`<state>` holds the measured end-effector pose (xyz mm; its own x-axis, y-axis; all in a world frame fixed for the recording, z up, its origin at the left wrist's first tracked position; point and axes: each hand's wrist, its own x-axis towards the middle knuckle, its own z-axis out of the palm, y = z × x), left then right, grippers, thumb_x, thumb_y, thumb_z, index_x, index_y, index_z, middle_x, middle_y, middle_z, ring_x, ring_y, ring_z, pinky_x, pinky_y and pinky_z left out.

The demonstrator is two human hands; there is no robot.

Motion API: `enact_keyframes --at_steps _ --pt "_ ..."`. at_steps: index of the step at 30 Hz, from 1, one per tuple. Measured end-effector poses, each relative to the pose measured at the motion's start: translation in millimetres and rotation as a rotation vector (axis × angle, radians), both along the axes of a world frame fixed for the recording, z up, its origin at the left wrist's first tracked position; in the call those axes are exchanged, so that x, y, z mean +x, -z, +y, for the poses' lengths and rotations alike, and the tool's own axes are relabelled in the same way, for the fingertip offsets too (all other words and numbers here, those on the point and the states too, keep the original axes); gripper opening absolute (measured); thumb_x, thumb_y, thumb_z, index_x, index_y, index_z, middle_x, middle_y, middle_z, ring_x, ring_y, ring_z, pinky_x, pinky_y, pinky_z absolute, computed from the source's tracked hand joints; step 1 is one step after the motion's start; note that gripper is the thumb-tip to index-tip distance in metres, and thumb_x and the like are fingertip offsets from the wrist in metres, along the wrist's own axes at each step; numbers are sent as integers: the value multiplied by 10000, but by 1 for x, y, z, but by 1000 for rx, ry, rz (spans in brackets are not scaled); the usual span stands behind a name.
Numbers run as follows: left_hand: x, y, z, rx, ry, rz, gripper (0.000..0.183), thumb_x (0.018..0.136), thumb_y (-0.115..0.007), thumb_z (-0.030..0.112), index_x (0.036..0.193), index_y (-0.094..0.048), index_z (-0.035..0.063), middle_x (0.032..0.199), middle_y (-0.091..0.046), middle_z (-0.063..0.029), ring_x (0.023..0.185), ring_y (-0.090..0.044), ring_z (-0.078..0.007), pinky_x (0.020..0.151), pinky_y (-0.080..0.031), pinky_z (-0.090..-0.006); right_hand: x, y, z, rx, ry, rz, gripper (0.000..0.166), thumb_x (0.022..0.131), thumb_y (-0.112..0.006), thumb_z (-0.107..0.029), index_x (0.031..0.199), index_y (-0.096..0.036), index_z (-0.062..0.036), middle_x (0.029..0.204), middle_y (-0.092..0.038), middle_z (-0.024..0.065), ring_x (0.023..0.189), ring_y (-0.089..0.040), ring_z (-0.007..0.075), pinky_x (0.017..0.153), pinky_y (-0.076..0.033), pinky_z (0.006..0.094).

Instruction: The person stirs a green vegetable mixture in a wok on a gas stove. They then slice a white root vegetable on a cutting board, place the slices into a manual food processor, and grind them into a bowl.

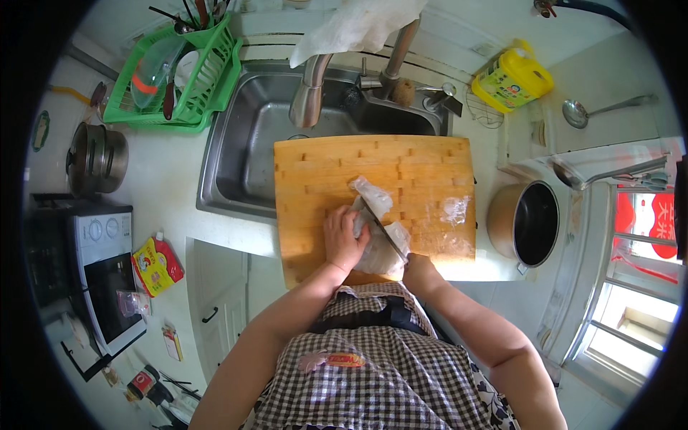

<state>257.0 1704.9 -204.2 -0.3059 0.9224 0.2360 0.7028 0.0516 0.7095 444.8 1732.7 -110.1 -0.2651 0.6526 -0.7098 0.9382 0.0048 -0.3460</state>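
Note:
A wooden cutting board (pixel 333 161) lies across the sink's front right part. On its lower middle rests a pale, whitish translucent food item (pixel 376 257), whose exact kind I cannot tell. My left hand (pixel 344 236) presses on the left side of this food, fingers bent. My right hand (pixel 416 269) is closed around the handle end of a kitchen knife (pixel 384 228), seen nearly edge-on. The blade slants up and to the left over the food, with pale pieces on both sides of it. Whitish wet residue (pixel 456 209) marks the board's right side.
Behind the board are a steel sink (pixel 258 140) and a faucet (pixel 307 102). A green dish rack (pixel 215 102) stands at the back left, a yellow jug (pixel 510 80) at the back right. A pot (pixel 502 223) sits right of the board; a countertop oven (pixel 107 274) stands left.

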Motion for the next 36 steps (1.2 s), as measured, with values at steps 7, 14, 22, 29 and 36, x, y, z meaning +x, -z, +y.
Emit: enact_keyframes --at_steps 7,14,22,29,36 --pt "-6 2 -2 34 19 0 477 813 -723 221 1201 -516 36 1238 -543 -201 1161 -502 -406 983 -392 -493 -4 25 -12 169 191 204 228 901 -551 -103 1034 -628 65 923 -663 318 906 -640 486 789 -518 491" --pt "-25 -14 -8 1 36 -197 581 804 -738 191 1279 -467 -5 1384 -445 -243 1283 -422 -421 1077 -348 -489 0 -19 0 207 186 351 251 948 -524 -152 959 -630 75 809 -629 342 788 -614 516 715 -505 518" --pt "-14 -3 -11 -67 -83 -285 499 744 -725 50 1169 -469 -5 1203 -449 -200 1138 -477 -385 1004 -414 -435 -18 -9 -7 25 -92 113 210 867 -528 -80 939 -649 75 876 -661 323 837 -656 470 778 -539 493" --pt "-13 15 -10 -37 -74 -296 488 702 -728 48 1122 -490 -20 1209 -481 -219 1131 -471 -404 970 -438 -451 -61 -24 36 -96 -375 -40 210 820 -560 -57 930 -646 100 891 -660 341 872 -682 453 760 -561 477" --pt "-14 15 -9 32 -80 -214 477 687 -714 26 1106 -490 -14 1182 -483 -225 1101 -488 -414 950 -443 -450 -78 6 34 -66 -53 28 225 847 -577 -97 925 -660 97 860 -660 338 857 -681 458 751 -559 468"
